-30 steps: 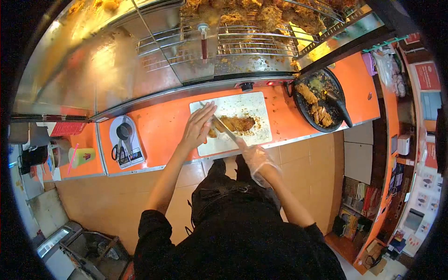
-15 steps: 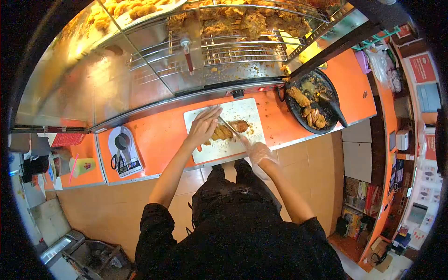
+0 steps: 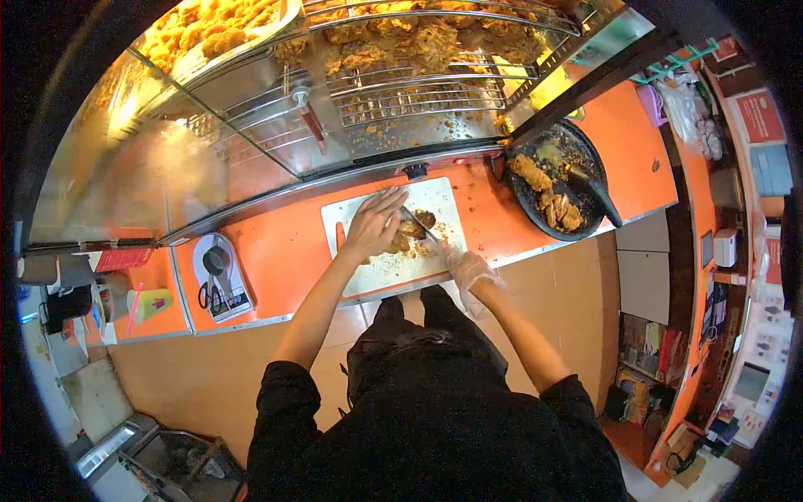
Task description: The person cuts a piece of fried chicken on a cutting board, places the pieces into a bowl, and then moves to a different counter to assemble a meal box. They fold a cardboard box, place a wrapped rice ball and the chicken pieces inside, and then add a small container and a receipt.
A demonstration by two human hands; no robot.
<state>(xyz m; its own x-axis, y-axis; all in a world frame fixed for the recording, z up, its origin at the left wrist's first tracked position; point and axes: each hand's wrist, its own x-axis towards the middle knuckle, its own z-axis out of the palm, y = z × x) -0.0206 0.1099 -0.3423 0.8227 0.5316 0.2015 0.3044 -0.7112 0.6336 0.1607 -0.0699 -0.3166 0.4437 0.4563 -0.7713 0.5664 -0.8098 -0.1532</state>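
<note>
On a white cutting board (image 3: pixel 443 197) lies a piece of brown fried chicken (image 3: pixel 400 243), partly cut, with crumbs around it. My right hand (image 3: pixel 470 272), in a clear plastic glove, is closed round the handle of a knife (image 3: pixel 427 232). The blade slants up and left across the chicken. My bare left hand (image 3: pixel 374 222) lies over the far end of the blade with its fingers stretched out, hiding the knife's tip and some of the chicken.
A black mortar (image 3: pixel 523 201) with a dark pestle (image 3: pixel 598 197) and fried chicken pieces stands on the orange counter (image 3: pixel 288 251) at right. Scissors and a dark cup rest on a white scale (image 3: pixel 238 305) at left. Behind the board rises a glass display case (image 3: pixel 251 163) of fried chicken.
The knife has shifted slightly along the chicken, whose right end looks more broken up. Both hands stay close to the board. The camera view has moved a little.
</note>
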